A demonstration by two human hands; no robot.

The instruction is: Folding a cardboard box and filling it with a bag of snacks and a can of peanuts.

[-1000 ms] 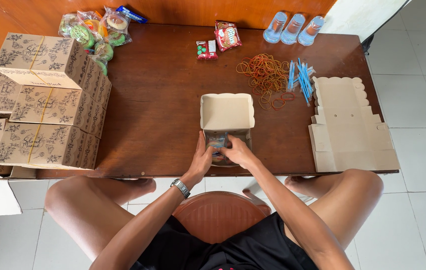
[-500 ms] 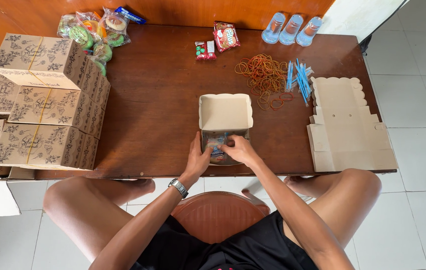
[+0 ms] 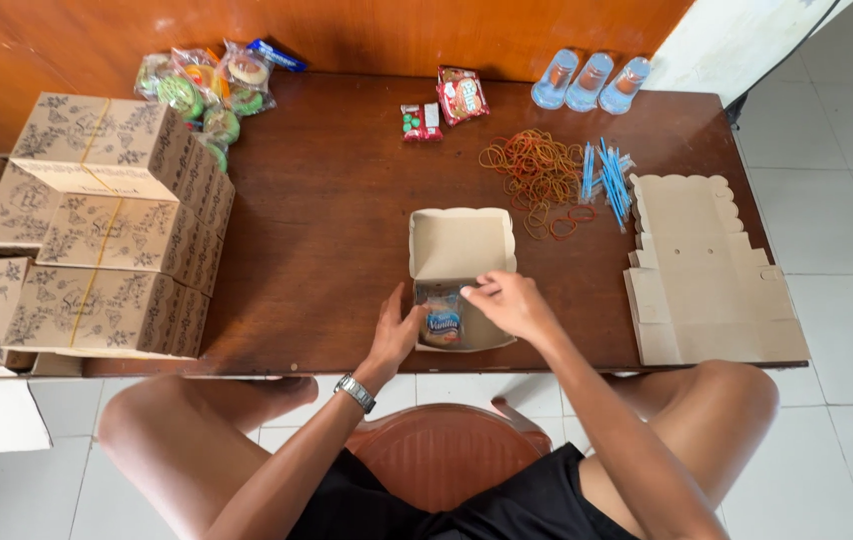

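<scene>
An open brown cardboard box [image 3: 462, 245] sits at the near edge of the dark wooden table [image 3: 327, 210], its lid tipped back. Inside lies a blue-and-white snack packet [image 3: 443, 325]. My left hand [image 3: 396, 331] rests against the box's left wall, fingers apart. My right hand [image 3: 510, 301] hovers over the box's right side, fingertips touching the top of the packet; whether it pinches the packet is unclear.
Stacked patterned boxes [image 3: 112, 230] fill the table's left side. Wrapped snacks [image 3: 202, 90] lie at the back left, small packets [image 3: 447, 105] and three water cups [image 3: 592, 80] at the back. Rubber bands [image 3: 537, 170], blue straws [image 3: 607, 175] and flat box blanks [image 3: 707, 275] lie to the right.
Both hands have shifted slightly apart at the box; the snack packet inside now shows more plainly between them.
</scene>
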